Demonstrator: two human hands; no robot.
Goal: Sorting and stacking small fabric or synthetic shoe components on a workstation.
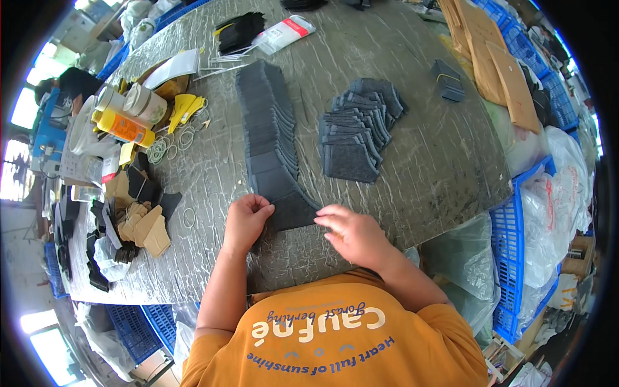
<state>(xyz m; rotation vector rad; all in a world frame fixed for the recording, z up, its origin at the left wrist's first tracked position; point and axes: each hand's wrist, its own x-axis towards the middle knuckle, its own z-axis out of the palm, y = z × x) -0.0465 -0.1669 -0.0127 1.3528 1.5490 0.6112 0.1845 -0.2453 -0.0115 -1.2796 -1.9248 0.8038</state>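
A long overlapping row of dark grey fabric pieces runs away from me across the table. At its near end lies a dark fabric piece with a curved right side. My left hand is closed, pinching that piece at its left edge between thumb and forefinger. At the right corner, the fingertips of my right hand touch its edge, with the thumb held apart from the fingers. Just to the right is a second fanned stack of similar pieces.
Rubber bands, a yellow bottle and jars stand left, above fabric and cardboard scraps. A small banded bundle lies far right. Black strips are at the back. Blue crates flank the grey table.
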